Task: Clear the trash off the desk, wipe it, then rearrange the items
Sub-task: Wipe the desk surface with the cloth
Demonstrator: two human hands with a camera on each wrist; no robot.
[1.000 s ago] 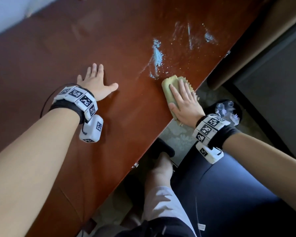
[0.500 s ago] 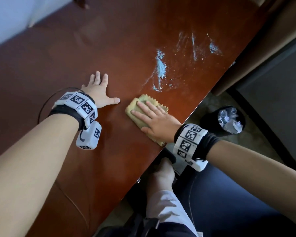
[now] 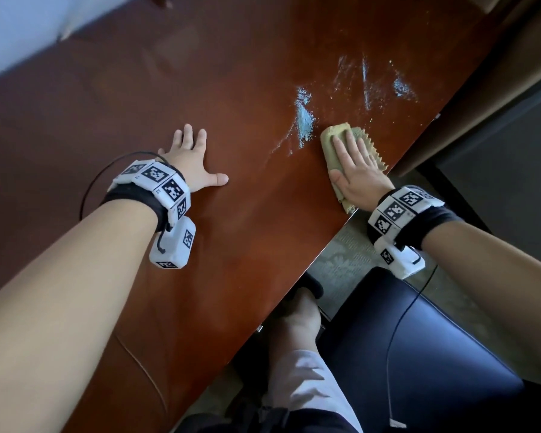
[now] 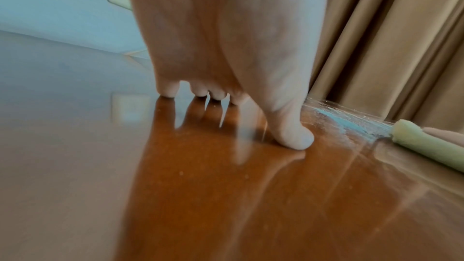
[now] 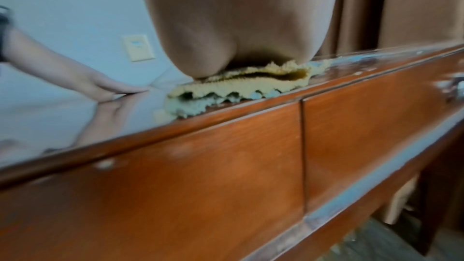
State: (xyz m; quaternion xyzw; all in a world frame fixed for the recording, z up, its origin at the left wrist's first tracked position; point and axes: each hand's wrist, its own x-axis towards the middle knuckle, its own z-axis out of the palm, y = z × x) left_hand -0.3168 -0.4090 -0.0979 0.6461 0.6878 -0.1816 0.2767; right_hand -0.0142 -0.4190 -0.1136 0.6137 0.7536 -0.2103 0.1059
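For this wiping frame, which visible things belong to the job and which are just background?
In the job:
desk
yellow cloth under the right hand
pale blue smears
left hand flat on the desk

Just there:
curtain
wall plate

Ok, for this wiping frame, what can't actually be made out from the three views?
- Head view: the cloth is largely covered by the right hand; its underside is hidden.
- Right wrist view: the palm blocks the fingers, and the picture is blurred.
- Left wrist view: the left hand hides the desk beyond it; only the cloth's end shows at the frame edge.
- What the pale blue smears are cannot be told.
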